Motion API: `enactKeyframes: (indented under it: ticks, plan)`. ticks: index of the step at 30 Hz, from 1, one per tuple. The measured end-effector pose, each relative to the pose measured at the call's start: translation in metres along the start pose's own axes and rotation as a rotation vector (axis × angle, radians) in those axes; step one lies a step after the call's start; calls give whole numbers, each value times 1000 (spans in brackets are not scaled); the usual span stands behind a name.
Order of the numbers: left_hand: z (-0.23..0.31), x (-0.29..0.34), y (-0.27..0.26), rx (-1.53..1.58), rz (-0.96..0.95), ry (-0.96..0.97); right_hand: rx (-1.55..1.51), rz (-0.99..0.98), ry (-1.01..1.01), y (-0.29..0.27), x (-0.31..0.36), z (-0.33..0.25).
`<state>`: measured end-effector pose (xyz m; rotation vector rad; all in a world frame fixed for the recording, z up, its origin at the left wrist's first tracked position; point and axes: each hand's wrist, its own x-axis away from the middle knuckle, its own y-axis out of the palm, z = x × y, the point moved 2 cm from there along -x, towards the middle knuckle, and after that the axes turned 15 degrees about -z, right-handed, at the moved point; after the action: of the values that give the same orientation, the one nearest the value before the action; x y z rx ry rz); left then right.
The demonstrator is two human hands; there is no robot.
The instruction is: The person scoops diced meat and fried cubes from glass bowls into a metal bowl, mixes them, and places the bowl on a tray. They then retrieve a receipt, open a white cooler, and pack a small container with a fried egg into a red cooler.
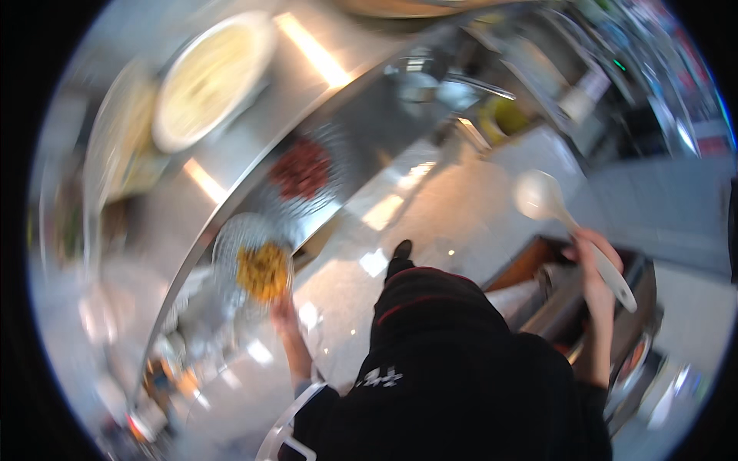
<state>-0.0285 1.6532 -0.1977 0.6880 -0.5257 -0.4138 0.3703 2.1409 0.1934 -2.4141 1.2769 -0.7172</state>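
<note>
A white ladle (536, 194), its round bowl up and its long handle slanting down to the right, is gripped in my right hand (596, 269). To the left, my left hand (283, 309) holds the near edge of a clear glass dish (231, 234) with yellow-orange food pieces (263, 270) in it. My left fingers are partly hidden under the dish. Just beyond it stands another ribbed glass dish (334, 173) with dark red pieces (301, 168), perhaps meat, on a steel shelf. The picture is blurred by motion.
On the steel counter (254, 138) at the upper left sits a large white oval dish (211, 81) with pale contents. A brown box-like container (573, 307) stands beside my right forearm. Metal kitchen equipment (538, 65) fills the upper right. The floor (430, 207) looks shiny.
</note>
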Motion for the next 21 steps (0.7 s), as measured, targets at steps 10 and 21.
enactKeyframes:
  ticks: [10,21]
  plan:
    - [-44,83,47,-176,224,-450,-72,-25,-246,-9,43,54]
    - [-202,60,374,-541,-838,-813,-258,617,-12,-97,293,164]
